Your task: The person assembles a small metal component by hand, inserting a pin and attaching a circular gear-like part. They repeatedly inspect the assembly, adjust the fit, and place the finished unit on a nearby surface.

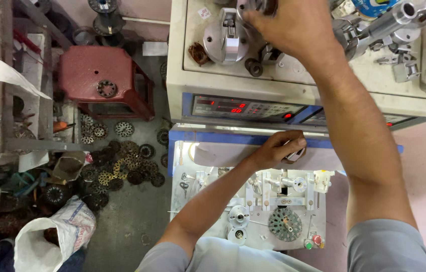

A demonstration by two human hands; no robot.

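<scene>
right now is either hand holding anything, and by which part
The left hand closes around a small dark part, mostly hidden. The right hand grips a metal piece on the machine top; which part cannot be told.

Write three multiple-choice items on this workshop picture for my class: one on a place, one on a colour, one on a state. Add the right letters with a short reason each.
1. Where does the right hand reach?
A. To the parts on top of the machine
B. Into the sack
C. Onto the stool

2. What colour is the stool?
A. Blue
B. Red
C. Green

3. How is the left hand?
A. Flat and open
B. Curled around a small part at the blue ledge
C. Hanging free

Answers: 1 A, the right arm stretches up to the metal parts on top. 2 B, its seat and legs are red. 3 B, the fingers are closed on a small metal piece.
</scene>
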